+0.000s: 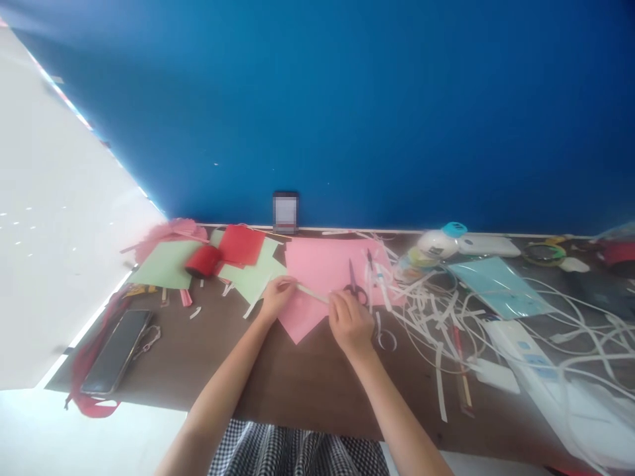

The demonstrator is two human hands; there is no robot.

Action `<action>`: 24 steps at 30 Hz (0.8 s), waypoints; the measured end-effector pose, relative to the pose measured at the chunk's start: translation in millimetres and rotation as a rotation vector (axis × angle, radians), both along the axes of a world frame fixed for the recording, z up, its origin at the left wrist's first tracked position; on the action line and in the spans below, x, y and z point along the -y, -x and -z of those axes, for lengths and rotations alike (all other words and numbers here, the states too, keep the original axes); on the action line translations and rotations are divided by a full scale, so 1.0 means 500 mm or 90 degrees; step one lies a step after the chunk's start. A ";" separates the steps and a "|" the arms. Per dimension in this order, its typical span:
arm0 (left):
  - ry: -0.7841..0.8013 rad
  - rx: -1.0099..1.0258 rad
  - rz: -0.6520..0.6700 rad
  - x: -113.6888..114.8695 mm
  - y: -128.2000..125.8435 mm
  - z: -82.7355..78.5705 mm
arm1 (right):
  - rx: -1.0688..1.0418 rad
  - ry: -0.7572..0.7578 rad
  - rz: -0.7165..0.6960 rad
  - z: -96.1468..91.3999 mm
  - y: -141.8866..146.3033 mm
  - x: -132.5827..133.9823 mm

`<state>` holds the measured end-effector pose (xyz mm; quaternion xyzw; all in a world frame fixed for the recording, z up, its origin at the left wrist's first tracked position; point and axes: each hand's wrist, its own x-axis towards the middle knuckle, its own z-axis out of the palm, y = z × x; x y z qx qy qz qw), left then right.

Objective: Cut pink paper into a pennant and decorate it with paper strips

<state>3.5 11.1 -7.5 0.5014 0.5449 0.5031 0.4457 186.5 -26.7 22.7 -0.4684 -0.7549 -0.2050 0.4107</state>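
Note:
A thin, pale paper strip (pixel 311 293) stretches between my two hands above pink paper (pixel 317 261). My left hand (pixel 278 295) pinches its left end, and my right hand (pixel 350 320) grips the other end with curled fingers. Just beyond my right hand lie dark-handled scissors (pixel 355 287), blades pointing away. Light green sheets (pixel 255 274) spread to the left of my left hand, with a red paper square (pixel 242 244) on top. A small ring of tape or paper (pixel 387 340) sits to the right of my right hand.
Many white paper scraps (pixel 439 317) and tangled cables (pixel 570 311) cover the right side, near a white bottle (pixel 439 243) and a power strip (pixel 528 357). A phone (pixel 118 350) lies at left; a red roll (pixel 203 262) rests on green paper. A blue wall (pixel 347 119) rises behind.

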 end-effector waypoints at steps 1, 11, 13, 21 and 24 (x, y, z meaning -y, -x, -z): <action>-0.008 0.012 0.002 0.009 0.001 0.001 | -0.011 -0.008 -0.003 0.000 0.012 -0.008; -0.069 0.134 -0.108 0.026 -0.006 0.001 | -0.065 0.009 -0.054 0.020 0.067 -0.021; -0.083 0.145 -0.097 0.033 -0.015 -0.003 | -0.063 0.023 -0.052 0.010 0.072 -0.014; -0.152 0.070 -0.191 0.039 -0.020 0.002 | -0.016 0.106 0.099 -0.067 0.080 0.028; -0.148 0.042 -0.236 0.035 -0.013 0.007 | -0.031 0.151 0.106 -0.091 0.084 0.040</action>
